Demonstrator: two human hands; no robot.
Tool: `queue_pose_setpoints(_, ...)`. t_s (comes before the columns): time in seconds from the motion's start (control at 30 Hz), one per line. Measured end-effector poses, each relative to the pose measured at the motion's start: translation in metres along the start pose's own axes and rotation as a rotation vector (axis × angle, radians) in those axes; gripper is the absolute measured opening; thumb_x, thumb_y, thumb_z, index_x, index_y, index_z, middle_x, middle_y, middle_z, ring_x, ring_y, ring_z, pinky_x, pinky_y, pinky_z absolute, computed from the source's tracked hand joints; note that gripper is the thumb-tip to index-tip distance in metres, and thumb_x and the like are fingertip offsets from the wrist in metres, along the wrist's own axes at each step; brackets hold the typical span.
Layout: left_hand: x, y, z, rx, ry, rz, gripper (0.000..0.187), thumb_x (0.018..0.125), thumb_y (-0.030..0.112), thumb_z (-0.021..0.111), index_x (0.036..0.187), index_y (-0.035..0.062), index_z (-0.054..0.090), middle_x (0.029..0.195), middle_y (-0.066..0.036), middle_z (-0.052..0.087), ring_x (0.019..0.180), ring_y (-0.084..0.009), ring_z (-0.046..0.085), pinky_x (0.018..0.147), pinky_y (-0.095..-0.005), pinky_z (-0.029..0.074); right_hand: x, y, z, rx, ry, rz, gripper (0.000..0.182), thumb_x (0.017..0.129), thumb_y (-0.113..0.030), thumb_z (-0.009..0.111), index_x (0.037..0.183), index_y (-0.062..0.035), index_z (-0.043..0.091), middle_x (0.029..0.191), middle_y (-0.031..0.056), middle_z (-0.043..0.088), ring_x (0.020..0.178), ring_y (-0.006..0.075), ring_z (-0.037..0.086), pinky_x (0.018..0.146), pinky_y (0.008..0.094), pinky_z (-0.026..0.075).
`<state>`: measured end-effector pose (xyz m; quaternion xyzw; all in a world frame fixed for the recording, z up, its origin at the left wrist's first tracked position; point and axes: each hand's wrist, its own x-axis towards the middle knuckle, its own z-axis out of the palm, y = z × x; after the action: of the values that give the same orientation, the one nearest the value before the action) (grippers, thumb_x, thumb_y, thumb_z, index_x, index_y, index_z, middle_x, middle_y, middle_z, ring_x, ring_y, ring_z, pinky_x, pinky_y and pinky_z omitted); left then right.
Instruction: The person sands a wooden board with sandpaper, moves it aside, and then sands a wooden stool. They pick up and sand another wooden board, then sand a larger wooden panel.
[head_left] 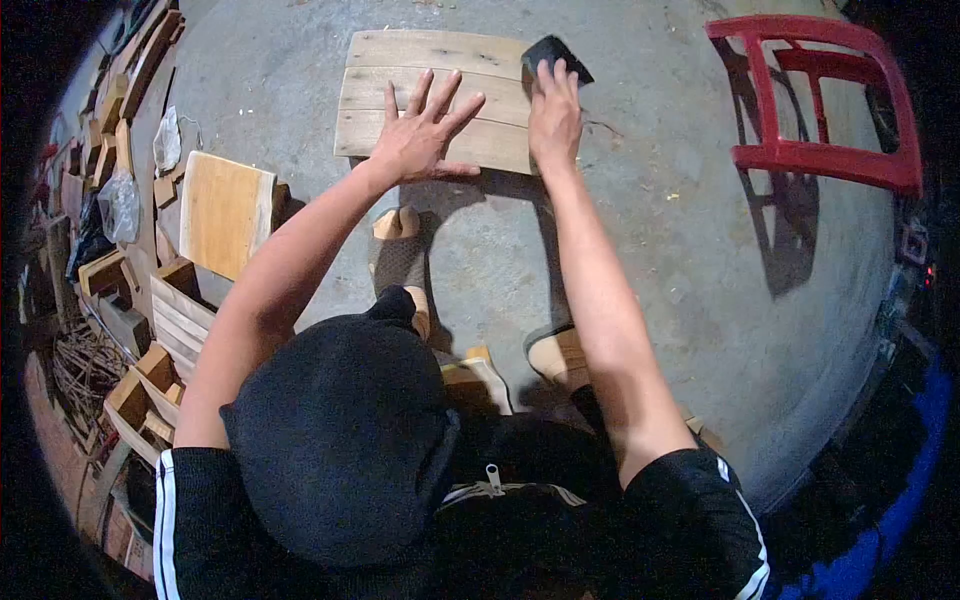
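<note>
A pale wooden panel of joined boards (440, 48) lies in front of me, at the top middle of the view. My left hand (422, 130) rests on it with the fingers spread and nothing held. At the panel's right edge, my right hand (555, 115) has its fingers over a dark, flat, sheet-like piece (556, 52), which sticks out past the fingertips and beyond the panel's corner. The palm side of the right hand is hidden.
A red frame (768, 95) stands on the concrete floor (670, 240) at the right. On the left are a small wooden stool or board (228, 213), wooden boxes (150, 390) and piled wood scraps. My feet are below the panel.
</note>
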<state>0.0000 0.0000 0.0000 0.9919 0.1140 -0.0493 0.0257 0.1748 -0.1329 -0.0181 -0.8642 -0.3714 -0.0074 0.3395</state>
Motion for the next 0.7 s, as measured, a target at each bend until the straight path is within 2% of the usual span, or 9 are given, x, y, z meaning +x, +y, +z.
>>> queue_pose_setpoints(0.07,0.013,-0.003,0.008,-0.046,0.058,0.013,0.106,0.068,0.090,0.046,0.155,0.0384,0.015,0.164,-0.007,0.006,0.149,-0.0415,0.003,0.107,-0.0777,0.004,0.019,0.004,-0.006,0.056,0.018,0.005,0.043,0.092,-0.005,0.052,0.136,-0.0004,0.052,0.143,0.0263,0.045,0.133,0.0486,0.039,0.111,0.0470,0.035)
queue_pose_setpoints(0.1,-0.023,0.002,-0.001,-0.042,-0.044,0.002,0.105,0.069,0.090,0.045,0.156,0.0373,0.016,0.164,-0.008,0.006,0.148,-0.0434,0.006,0.105,-0.0786,0.007,-0.027,-0.019,-0.010,0.079,-0.041,0.090,0.043,0.094,-0.004,0.048,0.136,0.0002,0.051,0.143,0.0261,0.045,0.134,0.0487,0.038,0.111,0.0475,0.035)
queue_pose_setpoints(0.2,-0.005,-0.001,-0.002,-0.048,0.024,0.013,0.104,0.070,0.089,0.045,0.155,0.0361,0.018,0.164,-0.009,0.006,0.148,-0.0439,0.006,0.104,-0.0792,0.007,-0.099,-0.035,-0.021,-0.018,0.003,0.095,0.051,0.088,0.004,0.050,0.139,-0.0010,0.049,0.145,0.0219,0.045,0.135,0.0468,0.039,0.111,0.0492,0.034)
queue_pose_setpoints(0.27,-0.004,-0.003,-0.001,-0.057,0.029,0.013,0.104,0.070,0.089,0.046,0.155,0.0364,0.018,0.164,-0.009,0.005,0.148,-0.0439,0.005,0.104,-0.0791,0.007,-0.148,-0.052,-0.029,0.002,-0.053,0.116,0.049,0.088,0.005,0.049,0.137,-0.0010,0.051,0.146,0.0204,0.045,0.136,0.0470,0.037,0.112,0.0512,0.033)
queue_pose_setpoints(0.37,0.001,0.001,0.004,-0.078,0.063,0.028,0.104,0.070,0.089,0.046,0.155,0.0372,0.017,0.164,-0.009,0.005,0.148,-0.0439,0.005,0.105,-0.0789,0.006,-0.129,-0.039,-0.022,-0.049,-0.006,0.049,0.048,0.089,0.004,0.049,0.136,-0.0011,0.053,0.145,0.0197,0.046,0.137,0.0466,0.036,0.112,0.0512,0.033)
queue_pose_setpoints(0.47,-0.006,-0.002,0.001,-0.077,0.045,0.008,0.104,0.070,0.089,0.046,0.155,0.0388,0.016,0.164,-0.009,0.004,0.148,-0.0439,0.004,0.105,-0.0790,0.005,-0.041,-0.018,-0.011,-0.023,0.002,-0.015,0.043,0.093,-0.003,0.049,0.135,-0.0001,0.052,0.145,0.0227,0.044,0.135,0.0474,0.037,0.112,0.0466,0.034)
queue_pose_setpoints(0.5,-0.004,-0.001,-0.002,-0.081,0.023,0.007,0.104,0.069,0.089,0.046,0.155,0.0400,0.015,0.164,-0.009,0.004,0.148,-0.0437,0.004,0.105,-0.0793,0.004,-0.012,-0.011,-0.008,-0.022,-0.028,0.022,0.043,0.094,-0.005,0.047,0.137,-0.0004,0.050,0.146,0.0230,0.043,0.136,0.0472,0.036,0.113,0.0454,0.033)
queue_pose_setpoints(0.57,-0.004,0.000,-0.004,-0.083,-0.027,-0.010,0.105,0.068,0.089,0.047,0.155,0.0400,0.015,0.164,-0.009,0.004,0.148,-0.0443,0.003,0.105,-0.0792,0.004,0.002,-0.011,-0.009,0.003,-0.028,0.031,0.044,0.095,-0.006,0.045,0.138,0.0003,0.049,0.146,0.0233,0.043,0.135,0.0466,0.037,0.112,0.0449,0.034)
queue_pose_setpoints(0.7,-0.003,0.002,-0.012,-0.101,-0.049,-0.022,0.103,0.070,0.087,0.048,0.155,0.0384,0.017,0.164,-0.009,0.004,0.148,-0.0444,0.004,0.105,-0.0791,0.005,-0.093,-0.026,-0.023,-0.076,-0.071,0.018,0.050,0.088,0.001,0.050,0.137,-0.0002,0.050,0.145,0.0181,0.047,0.137,0.0430,0.037,0.113,0.0459,0.034)
